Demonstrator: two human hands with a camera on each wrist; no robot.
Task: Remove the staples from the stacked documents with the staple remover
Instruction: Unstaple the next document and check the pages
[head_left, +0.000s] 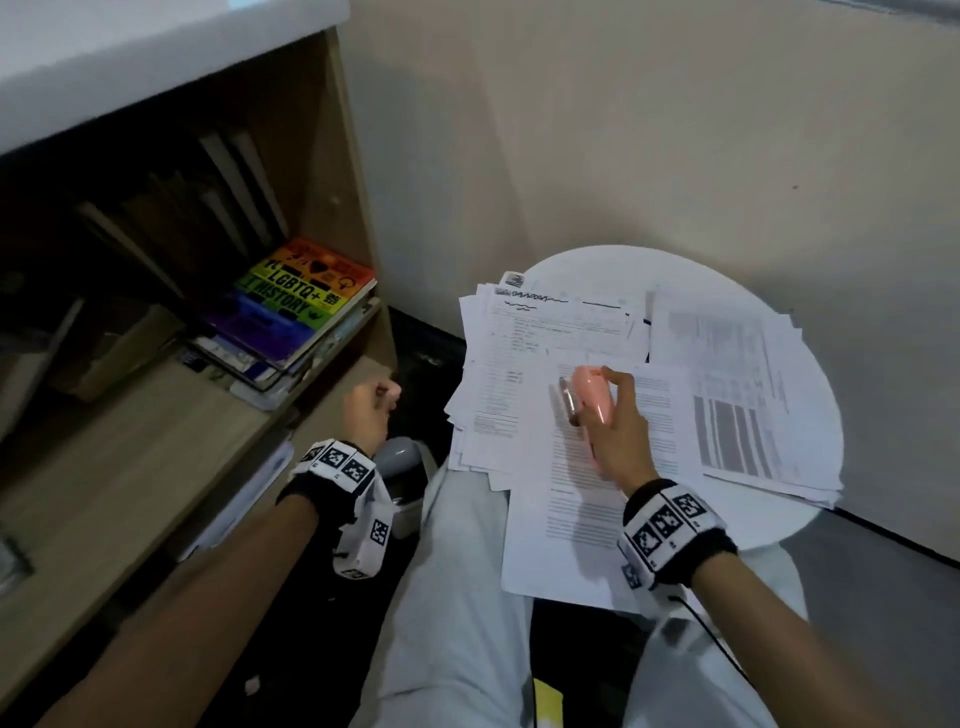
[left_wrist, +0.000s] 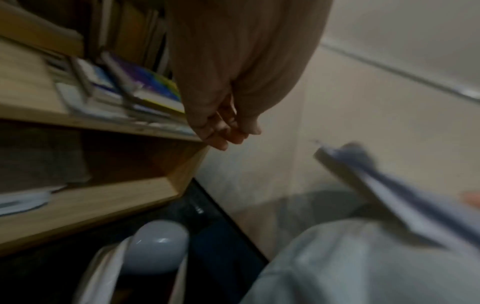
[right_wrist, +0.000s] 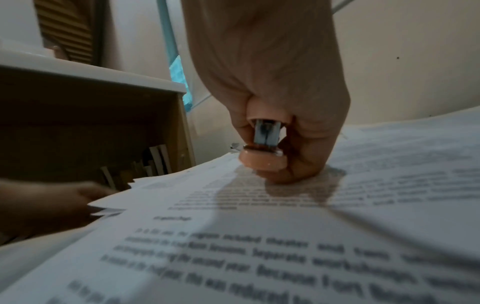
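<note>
Printed documents (head_left: 571, 509) lie spread over a round white table (head_left: 769, 530) and my lap. My right hand (head_left: 618, 415) grips a pink staple remover (head_left: 587, 400) with its metal jaws pointing toward the upper left of the top sheet. In the right wrist view the staple remover (right_wrist: 262, 156) sits between thumb and fingers, and the right hand (right_wrist: 272, 82) rests on the text page (right_wrist: 259, 246). My left hand (head_left: 371, 410) hovers left of the papers, off them. Its fingertips (left_wrist: 228, 131) are bunched against the thumb, with nothing visible between them.
A wooden bookshelf (head_left: 130, 441) stands at the left with a stack of books (head_left: 296, 306) on it. A small bin with a grey lid (head_left: 397, 452) sits on the floor below my left hand. More sheets (head_left: 737, 395) cover the table's right side, against the wall.
</note>
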